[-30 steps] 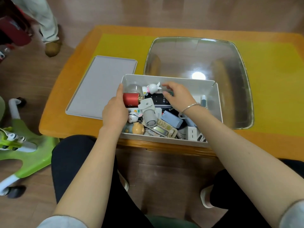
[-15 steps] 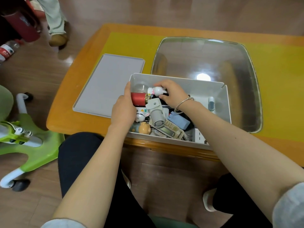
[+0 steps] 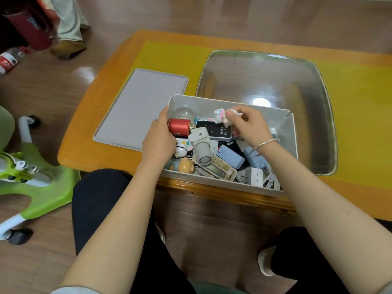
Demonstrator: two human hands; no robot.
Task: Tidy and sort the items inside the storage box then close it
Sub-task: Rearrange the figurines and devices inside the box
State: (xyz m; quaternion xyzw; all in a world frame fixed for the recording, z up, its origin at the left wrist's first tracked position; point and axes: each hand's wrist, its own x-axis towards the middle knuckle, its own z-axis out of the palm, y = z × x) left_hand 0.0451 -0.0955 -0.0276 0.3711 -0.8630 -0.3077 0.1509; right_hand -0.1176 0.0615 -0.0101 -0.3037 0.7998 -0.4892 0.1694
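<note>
My right hand (image 3: pixel 247 124) has lifted the white rabbit figurine (image 3: pixel 221 118) off the clutter since half a second ago.

Right fingers curl round the figurine, holding it above the black Wi-Fi device (image 3: pixel 214 130) inside the storage box (image 3: pixel 289 143). My left hand (image 3: pixel 158 141) lies at the box's left end, thumb along the wall, fingers curved against the red cylinder (image 3: pixel 178 127); whether it grips the cylinder I cannot tell. Beside that hand lie a grey strap-case (image 3: pixel 201 145), a panda toy (image 3: pixel 182 150) and an orange pig toy (image 3: pixel 186 165). Below my right wrist sit blue blocks (image 3: pixel 231 157) and a remote (image 3: pixel 220 169). The grey lid (image 3: pixel 137 105) rests on the bench (image 3: pixel 89 132), left of my left hand.
</note>
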